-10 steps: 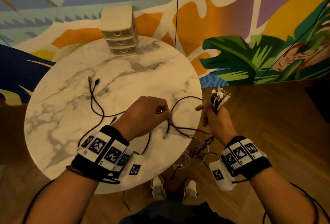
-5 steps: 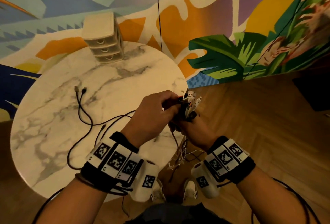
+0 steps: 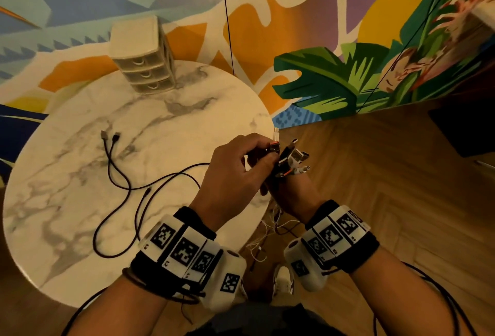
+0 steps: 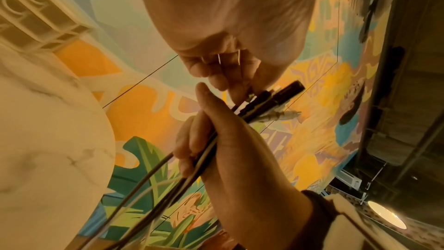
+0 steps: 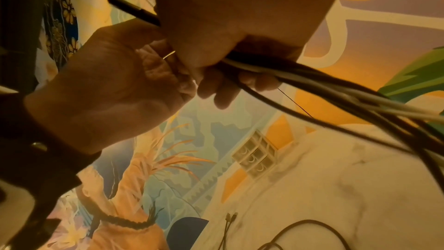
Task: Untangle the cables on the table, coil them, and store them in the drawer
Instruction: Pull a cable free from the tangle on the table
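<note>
PLUG END UP: You hold a cable bundle [image 3: 293,160] in the air just past the right edge of the round marble table [image 3: 80,201], above the wooden floor [image 3: 388,188]. Your right hand [image 3: 293,196] is clenched round the cords below their plugs. Your left hand [image 3: 235,172], reaching over from the table side, pinches the plug ends at the top with curled fingertips.

The bundle mixes black and white cords, thick and thin. Its heads fan out above your right fist: flat silver metal plugs, a white one standing tallest, one with an orange collar, and several black sleeves. The left wrist view shows a long black plug body lying across the paler ones, with a slim silver tip jutting out beside it. Below the fist the cords hang loose off the table's edge, the thin white ones in a tangle.

On the marble lie black cables [image 3: 117,175] in loose loops, two plugs side by side toward the far rim. One strand runs to your left hand and passes out of sight behind it. A cream three-drawer unit [image 3: 144,68] stands at the table's far edge, against the painted mural [image 3: 321,81].
</note>
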The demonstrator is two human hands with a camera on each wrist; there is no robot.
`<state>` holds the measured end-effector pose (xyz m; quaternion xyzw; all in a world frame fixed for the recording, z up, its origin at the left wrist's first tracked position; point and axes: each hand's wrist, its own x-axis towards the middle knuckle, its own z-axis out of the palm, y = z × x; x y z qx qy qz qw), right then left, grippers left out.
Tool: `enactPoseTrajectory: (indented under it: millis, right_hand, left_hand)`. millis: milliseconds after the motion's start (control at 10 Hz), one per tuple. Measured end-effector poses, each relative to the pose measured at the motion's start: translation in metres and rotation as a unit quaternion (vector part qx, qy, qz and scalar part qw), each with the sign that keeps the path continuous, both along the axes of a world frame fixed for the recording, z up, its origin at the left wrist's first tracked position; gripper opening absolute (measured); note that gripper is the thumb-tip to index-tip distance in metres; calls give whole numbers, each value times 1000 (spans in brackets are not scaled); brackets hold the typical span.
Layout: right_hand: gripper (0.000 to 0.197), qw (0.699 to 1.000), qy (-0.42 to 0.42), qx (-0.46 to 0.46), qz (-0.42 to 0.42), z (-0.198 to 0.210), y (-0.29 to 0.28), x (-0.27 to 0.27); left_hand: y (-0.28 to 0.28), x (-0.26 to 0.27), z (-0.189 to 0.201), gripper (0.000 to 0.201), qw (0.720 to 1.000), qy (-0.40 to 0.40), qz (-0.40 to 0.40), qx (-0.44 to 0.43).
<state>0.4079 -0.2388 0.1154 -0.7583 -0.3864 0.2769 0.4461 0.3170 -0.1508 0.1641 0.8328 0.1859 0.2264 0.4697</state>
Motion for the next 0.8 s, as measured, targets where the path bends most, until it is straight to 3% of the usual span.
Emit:
enactPoseTrajectory:
  millis: [100, 200, 300, 400, 500, 600, 700, 800]
  right_hand:
    - [25, 999, 2, 45, 8, 15, -5, -1]
    - [20, 999, 17, 14, 32, 17, -5, -5]
    - [23, 995, 102, 9, 16, 31, -8, -6]
    - [39, 994, 64, -93, -15, 29, -20, 1]
    - [29, 939, -16, -333, -88, 28, -15, -10]
    - [22, 943, -7, -262, -203, 29, -22, 1]
    - [35, 953, 259, 95, -129, 30, -22, 16]
    - [48, 937, 271, 140, -168, 19, -30, 38]
  left_hand:
    - [0, 5, -5, 29, 998, -49, 27, -36]
    - [-6, 15, -2, 36, 977, -64, -46, -197]
    - [-15, 23, 2, 39, 983, -46, -121, -131]
    - [-24, 28, -3, 37, 991, -22, -130, -4]
    - [-33, 37, -5, 24, 988, -22, -134, 76]
    - [-35, 46, 3, 32, 985, -11, -166, 42]
    - [-13, 52, -4, 32, 983, -59, -92, -148]
    - [10, 50, -52, 38, 979, 79, -80, -170]
